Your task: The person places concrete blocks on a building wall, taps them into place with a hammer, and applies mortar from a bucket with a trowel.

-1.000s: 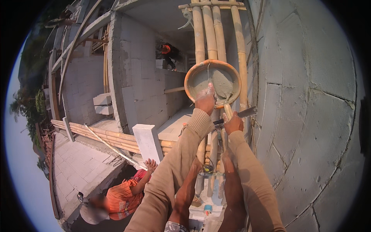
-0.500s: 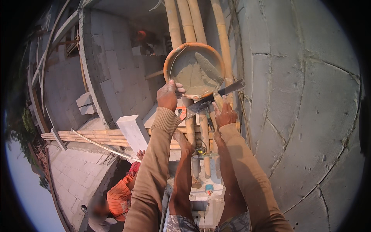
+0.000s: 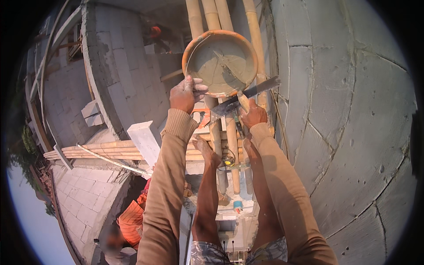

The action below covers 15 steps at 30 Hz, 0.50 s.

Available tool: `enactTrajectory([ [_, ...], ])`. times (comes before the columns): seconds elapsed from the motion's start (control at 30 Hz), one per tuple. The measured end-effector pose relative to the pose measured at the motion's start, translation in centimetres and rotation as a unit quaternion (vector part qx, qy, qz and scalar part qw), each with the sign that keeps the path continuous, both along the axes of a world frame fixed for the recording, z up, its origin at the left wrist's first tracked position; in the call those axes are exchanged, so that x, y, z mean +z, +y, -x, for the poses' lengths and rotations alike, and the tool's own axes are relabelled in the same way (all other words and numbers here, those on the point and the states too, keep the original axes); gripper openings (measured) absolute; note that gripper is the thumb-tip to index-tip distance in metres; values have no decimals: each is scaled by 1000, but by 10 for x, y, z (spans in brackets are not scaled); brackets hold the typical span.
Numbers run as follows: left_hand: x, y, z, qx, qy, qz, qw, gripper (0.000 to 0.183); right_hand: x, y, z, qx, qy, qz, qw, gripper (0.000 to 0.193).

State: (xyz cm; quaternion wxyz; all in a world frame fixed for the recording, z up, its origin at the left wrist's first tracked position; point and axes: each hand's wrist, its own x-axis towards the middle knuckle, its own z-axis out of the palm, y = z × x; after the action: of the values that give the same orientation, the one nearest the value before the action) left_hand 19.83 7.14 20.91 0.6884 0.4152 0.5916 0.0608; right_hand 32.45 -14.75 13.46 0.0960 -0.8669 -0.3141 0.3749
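Observation:
An orange-rimmed bucket (image 3: 189,48) holds wet grey mortar (image 3: 216,57) and stands in front of me over the bamboo poles. My left hand (image 3: 184,93) is closed at its near left rim, thumb against the wire handle. My right hand (image 3: 254,115) grips the pale wooden handle (image 3: 243,101) of a trowel at the near right rim. The trowel's blade seems mostly sunk in the mortar, so its outline is unclear. Just below the bucket, a handsaw (image 3: 260,87) with an orange handle (image 3: 204,118) lies across the poles, partly behind the trowel handle.
Upright bamboo poles (image 3: 195,20) run beyond the bucket. A block wall (image 3: 335,132) rises close on my right. A pale block (image 3: 145,141) stands left by horizontal bamboo (image 3: 101,150). A tape measure (image 3: 228,160) lies between my feet. A person in orange (image 3: 131,223) is below left.
My right hand has closed around the trowel handle, its fingers spread before. The trowel blade, earlier showing above the mortar, is now mostly covered. My left hand stays at the bucket.

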Motion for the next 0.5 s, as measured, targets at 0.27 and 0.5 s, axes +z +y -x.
enactTrajectory([
  [0.27, -5, -1, 3, 9, -3, 20, 1000, 41, -3, -3, 3, -37, 27, 37, 998, 41],
  [0.5, -10, 1, 6, 10, -2, 7, 1000, 41, -13, -2, -9, -23, 8, 40, 999, 43],
])
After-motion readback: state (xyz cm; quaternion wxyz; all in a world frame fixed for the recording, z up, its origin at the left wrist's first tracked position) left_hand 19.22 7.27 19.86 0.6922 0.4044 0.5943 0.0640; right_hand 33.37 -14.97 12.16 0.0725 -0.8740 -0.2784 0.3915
